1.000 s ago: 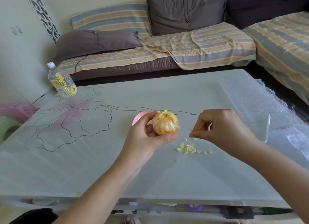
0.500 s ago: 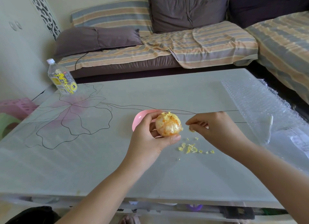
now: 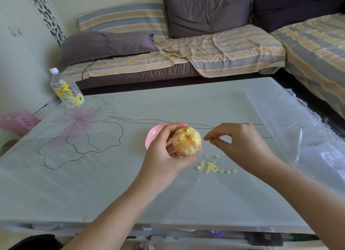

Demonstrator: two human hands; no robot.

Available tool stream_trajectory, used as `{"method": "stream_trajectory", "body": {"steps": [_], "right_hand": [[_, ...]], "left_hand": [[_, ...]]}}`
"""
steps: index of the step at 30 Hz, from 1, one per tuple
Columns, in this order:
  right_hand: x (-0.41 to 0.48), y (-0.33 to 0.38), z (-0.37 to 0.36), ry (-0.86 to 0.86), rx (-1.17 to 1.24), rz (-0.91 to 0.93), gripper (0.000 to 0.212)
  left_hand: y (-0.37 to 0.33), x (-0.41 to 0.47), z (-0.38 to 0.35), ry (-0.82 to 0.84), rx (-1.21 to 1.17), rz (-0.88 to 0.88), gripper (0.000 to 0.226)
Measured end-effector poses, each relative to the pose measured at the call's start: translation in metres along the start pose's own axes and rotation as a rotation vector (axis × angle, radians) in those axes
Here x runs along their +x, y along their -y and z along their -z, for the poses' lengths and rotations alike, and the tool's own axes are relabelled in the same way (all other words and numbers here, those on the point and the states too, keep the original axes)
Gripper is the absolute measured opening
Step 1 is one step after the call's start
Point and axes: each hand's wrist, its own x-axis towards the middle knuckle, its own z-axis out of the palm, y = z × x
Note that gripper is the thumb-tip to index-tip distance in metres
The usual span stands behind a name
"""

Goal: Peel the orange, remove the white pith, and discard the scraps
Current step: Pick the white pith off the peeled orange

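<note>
My left hand (image 3: 163, 154) grips a peeled orange (image 3: 187, 141), its pale pith patches and orange flesh turned toward me, a little above the table (image 3: 130, 190). Just right of the fruit, my right hand (image 3: 240, 145) has thumb and forefinger pinched together close to its side; whether a bit of pith sits between them is too small to tell. Several small yellow scraps (image 3: 212, 166) lie on the table below and between my hands. A pink bowl (image 3: 154, 135) stands behind my left hand, mostly hidden by it.
A water bottle (image 3: 66, 90) with a yellow label stands at the table's far left corner. Bubble wrap (image 3: 291, 122) with a white paper strip covers the right side. A striped sofa with dark cushions (image 3: 205, 12) lies beyond the far edge.
My right hand has come back left from over the scraps to the orange's side. My left hand has turned the orange so a different face shows.
</note>
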Motion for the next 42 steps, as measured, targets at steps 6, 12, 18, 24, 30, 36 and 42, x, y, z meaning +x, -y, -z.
{"method": "stream_trajectory", "body": {"steps": [6,12,18,24,30,36,42], "right_hand": [[0.0,-0.001,0.003,-0.074,-0.005,-0.025,0.012],[-0.001,0.003,0.004,-0.154,-0.017,-0.033,0.011],[-0.016,0.039,0.007,-0.015,0.343,-0.144,0.015],[-0.02,0.044,0.007,-0.028,0.368,-0.228,0.012],[-0.023,0.043,0.009,-0.041,0.352,-0.196,0.01],[-0.023,0.035,0.003,-0.142,0.073,0.017,0.01],[-0.022,0.035,-0.003,-0.262,-0.191,0.196,0.027]], "left_hand": [[-0.001,0.001,-0.001,0.035,0.007,-0.025,0.064],[0.001,0.0,-0.005,-0.034,0.071,-0.034,0.065],[-0.002,0.0,-0.009,-0.052,0.148,-0.024,0.065],[-0.007,0.003,-0.01,0.009,0.069,0.072,0.056],[-0.011,0.002,-0.003,0.077,-0.129,0.151,0.037],[-0.012,0.001,-0.007,0.017,0.018,0.028,0.031],[-0.017,-0.003,-0.017,-0.051,0.103,-0.089,0.034]]}}
